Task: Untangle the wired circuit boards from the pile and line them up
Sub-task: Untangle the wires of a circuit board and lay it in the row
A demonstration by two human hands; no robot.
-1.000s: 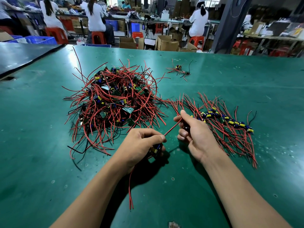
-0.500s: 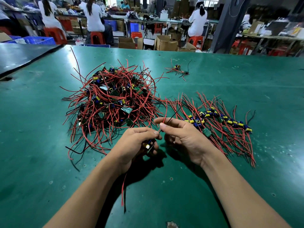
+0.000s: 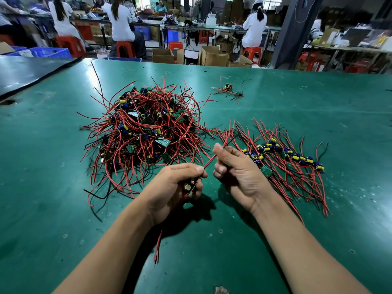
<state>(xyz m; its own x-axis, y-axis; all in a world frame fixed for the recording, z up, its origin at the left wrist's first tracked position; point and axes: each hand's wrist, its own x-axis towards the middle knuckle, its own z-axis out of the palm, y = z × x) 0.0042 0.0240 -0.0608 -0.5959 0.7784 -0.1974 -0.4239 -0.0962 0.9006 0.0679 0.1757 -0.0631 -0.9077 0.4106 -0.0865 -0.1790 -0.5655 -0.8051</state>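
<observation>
A tangled pile (image 3: 144,132) of small green circuit boards with red and black wires lies left of centre on the green table (image 3: 275,240). To its right runs a row of lined-up boards (image 3: 286,153) with wires fanned out. My left hand (image 3: 176,187) grips one circuit board (image 3: 189,186) with a yellow-topped capacitor; its lower wires hang below my wrist. My right hand (image 3: 235,170) pinches that board's red and black wires (image 3: 209,162) and holds them stretched up to the right.
A small separate cluster of wired boards (image 3: 229,91) lies further back. A black mat (image 3: 25,71) covers the far left. People on red stools work at benches beyond the table's far edge, among cardboard boxes and blue crates.
My right hand has slid back along the wires, from near the row toward the held board, and drawn them straight. My left hand has kept its grip and turned the board's capacitor toward me.
</observation>
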